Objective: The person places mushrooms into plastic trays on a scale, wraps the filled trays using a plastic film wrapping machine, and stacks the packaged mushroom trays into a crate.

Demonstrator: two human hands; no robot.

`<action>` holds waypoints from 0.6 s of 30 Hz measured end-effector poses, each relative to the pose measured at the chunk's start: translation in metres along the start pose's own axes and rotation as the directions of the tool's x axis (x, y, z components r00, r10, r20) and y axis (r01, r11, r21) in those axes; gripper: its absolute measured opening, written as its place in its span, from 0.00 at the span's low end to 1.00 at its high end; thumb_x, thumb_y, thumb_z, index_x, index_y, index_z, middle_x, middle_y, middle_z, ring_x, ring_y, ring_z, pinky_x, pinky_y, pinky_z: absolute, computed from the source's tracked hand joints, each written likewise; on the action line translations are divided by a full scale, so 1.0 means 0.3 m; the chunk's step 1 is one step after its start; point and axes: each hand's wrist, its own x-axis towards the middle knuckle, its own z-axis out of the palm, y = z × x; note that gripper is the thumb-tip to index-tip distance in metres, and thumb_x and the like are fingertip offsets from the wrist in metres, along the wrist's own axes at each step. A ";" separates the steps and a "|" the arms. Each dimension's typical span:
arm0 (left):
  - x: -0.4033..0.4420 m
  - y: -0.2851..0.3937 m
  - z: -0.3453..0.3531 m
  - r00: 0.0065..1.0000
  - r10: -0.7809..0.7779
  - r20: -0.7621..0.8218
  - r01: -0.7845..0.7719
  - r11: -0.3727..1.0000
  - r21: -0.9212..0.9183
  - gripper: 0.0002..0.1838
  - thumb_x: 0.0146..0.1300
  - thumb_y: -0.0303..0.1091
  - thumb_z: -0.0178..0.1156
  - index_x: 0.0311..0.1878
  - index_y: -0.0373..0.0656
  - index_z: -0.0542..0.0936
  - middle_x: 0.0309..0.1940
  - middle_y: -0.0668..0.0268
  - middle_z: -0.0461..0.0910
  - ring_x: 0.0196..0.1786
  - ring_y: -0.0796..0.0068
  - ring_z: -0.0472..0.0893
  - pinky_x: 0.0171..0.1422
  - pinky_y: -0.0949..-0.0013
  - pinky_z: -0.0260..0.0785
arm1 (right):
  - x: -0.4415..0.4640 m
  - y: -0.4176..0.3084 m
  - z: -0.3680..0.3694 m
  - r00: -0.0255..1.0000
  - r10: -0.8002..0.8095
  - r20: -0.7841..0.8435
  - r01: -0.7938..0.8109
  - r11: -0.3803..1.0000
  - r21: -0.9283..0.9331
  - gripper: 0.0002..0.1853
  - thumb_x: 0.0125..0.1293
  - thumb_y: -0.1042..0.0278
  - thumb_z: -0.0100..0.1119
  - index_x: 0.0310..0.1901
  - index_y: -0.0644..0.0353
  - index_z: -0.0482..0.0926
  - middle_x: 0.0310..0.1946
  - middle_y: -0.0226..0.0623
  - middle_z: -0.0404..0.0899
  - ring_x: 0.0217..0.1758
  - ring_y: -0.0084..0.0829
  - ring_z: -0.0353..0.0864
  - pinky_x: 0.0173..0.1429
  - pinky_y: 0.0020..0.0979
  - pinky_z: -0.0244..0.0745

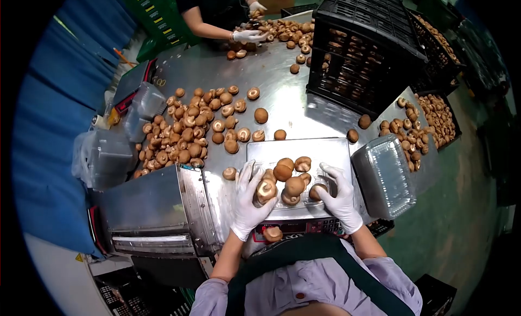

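Several brown shiitake mushrooms [294,185] lie in a clear plastic tray [304,210] on the metal plate of a weighing scale [298,147]. My white-gloved left hand [247,202] curves round a couple of mushrooms [266,190] at the tray's left side, thumb below and fingers above. On the opposite side, my gloved right hand [341,198] has its thumb against a single mushroom [318,192], with the fingers arched above it. One mushroom [272,234] rests by the scale's display, between my forearms. The tray's edges are partly hidden by my hands.
Loose mushrooms [187,126] are heaped left of the scale. Clear trays [384,177] are stacked at right, more [106,158] at left. A metal machine [146,202] stands left. Behind rise black crates [363,55]. Across the table, another person's gloved hands [249,36] handle mushrooms.
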 end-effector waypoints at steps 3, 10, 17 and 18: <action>-0.036 -0.016 -0.001 0.999 -0.005 -0.032 0.004 0.999 -0.038 0.35 0.46 0.31 0.69 0.62 0.41 0.71 0.66 0.47 0.62 0.68 0.49 0.63 0.71 0.57 0.56 | -0.005 -0.004 -0.017 0.999 -0.040 0.009 0.040 0.998 -0.042 0.26 0.50 0.74 0.68 0.53 0.63 0.73 0.51 0.45 0.76 0.53 0.38 0.77 0.56 0.33 0.75; -0.141 -0.075 -0.046 0.834 -0.400 -0.380 0.202 0.862 -0.464 0.22 0.63 0.24 0.52 0.61 0.37 0.70 0.65 0.54 0.63 0.67 0.61 0.66 0.70 0.60 0.60 | -0.035 -0.016 -0.058 0.999 -0.033 -0.016 0.032 0.996 -0.087 0.25 0.50 0.74 0.68 0.52 0.63 0.74 0.52 0.45 0.76 0.56 0.39 0.76 0.59 0.33 0.72; -0.516 -0.149 -0.070 0.629 -0.775 -0.056 0.671 0.578 -0.465 0.19 0.62 0.26 0.59 0.57 0.37 0.73 0.51 0.60 0.77 0.50 0.72 0.77 0.57 0.70 0.69 | -0.066 -0.003 -0.103 0.997 -0.022 -0.079 0.016 0.996 -0.085 0.24 0.51 0.77 0.66 0.52 0.64 0.75 0.51 0.44 0.77 0.56 0.39 0.76 0.59 0.33 0.72; -0.534 -0.125 -0.071 0.638 -0.770 0.011 0.697 0.571 -0.435 0.21 0.61 0.28 0.61 0.57 0.38 0.74 0.47 0.62 0.79 0.46 0.76 0.79 0.54 0.72 0.70 | -0.068 -0.001 -0.106 0.996 -0.017 -0.090 0.011 0.997 -0.070 0.23 0.51 0.77 0.66 0.52 0.63 0.75 0.51 0.44 0.77 0.56 0.38 0.76 0.59 0.33 0.72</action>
